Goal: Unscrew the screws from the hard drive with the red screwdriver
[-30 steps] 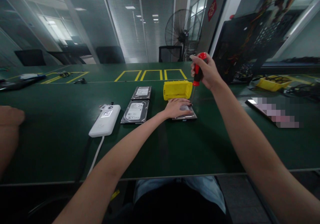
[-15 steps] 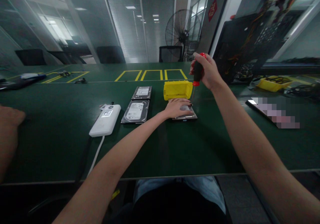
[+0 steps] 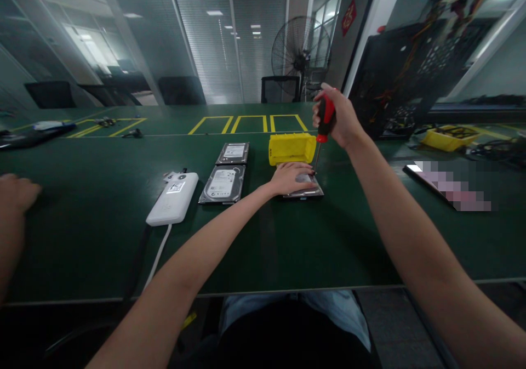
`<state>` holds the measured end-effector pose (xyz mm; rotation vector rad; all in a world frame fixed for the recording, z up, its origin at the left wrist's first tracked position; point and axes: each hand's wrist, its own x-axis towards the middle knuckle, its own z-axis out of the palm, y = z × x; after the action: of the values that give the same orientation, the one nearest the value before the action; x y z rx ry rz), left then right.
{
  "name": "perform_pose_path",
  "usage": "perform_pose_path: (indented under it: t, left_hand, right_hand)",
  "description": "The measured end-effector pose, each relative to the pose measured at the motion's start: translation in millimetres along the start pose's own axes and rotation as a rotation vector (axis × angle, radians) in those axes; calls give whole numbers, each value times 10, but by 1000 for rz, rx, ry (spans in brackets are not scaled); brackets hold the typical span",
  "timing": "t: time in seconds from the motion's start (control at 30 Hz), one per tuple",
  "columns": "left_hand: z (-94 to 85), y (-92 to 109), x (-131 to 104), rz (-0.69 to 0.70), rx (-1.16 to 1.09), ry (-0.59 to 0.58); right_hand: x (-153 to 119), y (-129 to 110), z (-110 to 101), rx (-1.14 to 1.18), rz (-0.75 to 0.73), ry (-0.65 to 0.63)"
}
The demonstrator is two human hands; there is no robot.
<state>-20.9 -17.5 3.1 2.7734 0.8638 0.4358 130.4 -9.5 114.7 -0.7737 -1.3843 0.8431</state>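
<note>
My right hand [image 3: 340, 118] is wrapped round the red and black handle of a screwdriver [image 3: 326, 114], which stands nearly upright. Its shaft runs down to the far right part of a hard drive [image 3: 308, 191]. Flat across the top of that drive lies my left hand [image 3: 291, 178], fingers pointing right and covering much of it. Just behind the drive a yellow bin [image 3: 292, 148] touches or nearly touches it. Two more hard drives, a nearer one [image 3: 223, 183] and a farther one [image 3: 234, 152], lie end to end left of my left hand.
On the green table [image 3: 230, 248] a white power bank [image 3: 173, 199] with a white cable lies at left. Another person's hand [image 3: 18, 192] rests at the far left edge. A phone-like slab [image 3: 447, 185] and a yellow tray [image 3: 450, 137] with cables are at right.
The screwdriver handle has turned in my right hand, showing more red now, and my fingers have shifted round it. My left hand and the drives have stayed in place.
</note>
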Motion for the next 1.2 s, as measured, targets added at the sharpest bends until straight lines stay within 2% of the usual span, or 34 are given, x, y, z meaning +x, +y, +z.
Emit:
perform_pose_path:
  t: [0.13, 0.4, 0.63, 0.93, 1.2]
  left_hand:
    - [4, -14, -5, 18, -9, 3]
    - [26, -32, 16, 20, 1, 21]
    - [9, 1, 10, 5, 12, 13]
    - [25, -26, 5, 22, 2, 21]
    - [25, -27, 6, 12, -3, 24]
  right_hand:
    - [12, 7, -19, 28, 10, -12]
    - [1, 29, -18, 8, -99, 19]
    - [-1, 17, -5, -35, -73, 42]
    - [7, 20, -14, -6, -143, 29]
    - [54, 69, -55, 66, -82, -25]
